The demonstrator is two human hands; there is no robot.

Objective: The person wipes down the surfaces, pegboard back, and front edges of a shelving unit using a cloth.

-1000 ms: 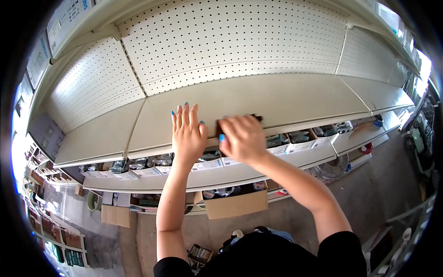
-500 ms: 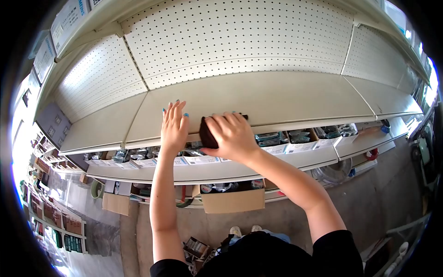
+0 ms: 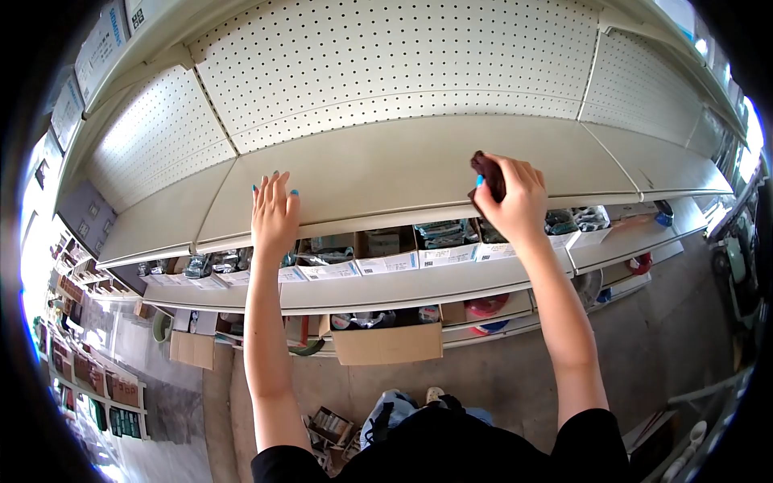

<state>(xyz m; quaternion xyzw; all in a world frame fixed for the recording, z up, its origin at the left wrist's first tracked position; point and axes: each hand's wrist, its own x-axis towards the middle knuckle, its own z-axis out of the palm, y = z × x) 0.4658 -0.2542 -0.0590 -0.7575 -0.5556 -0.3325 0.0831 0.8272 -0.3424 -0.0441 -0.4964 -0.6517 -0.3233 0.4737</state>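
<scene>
A dark brown cloth (image 3: 489,179) is bunched in my right hand (image 3: 518,197), thumb on one side and fingers on the other. That hand is over the front part of the cream metal shelf (image 3: 362,173), right of the middle. My left hand (image 3: 274,216) lies at the shelf's front edge on the left, fingers stretched out and holding nothing. Its palm faces down, and blue nails show at the fingertips.
Under this shelf, a row of white boxes (image 3: 388,264) holds plastic-wrapped items. Lower down stands an open cardboard box (image 3: 386,346). A perforated back panel (image 3: 403,68) rises behind the shelf. Boxes (image 3: 103,52) sit on the upper shelf at left.
My right hand has moved right along the shelf, and the cloth is now bunched in its grip instead of under the palm. My left hand appears slightly further left, still with fingers stretched.
</scene>
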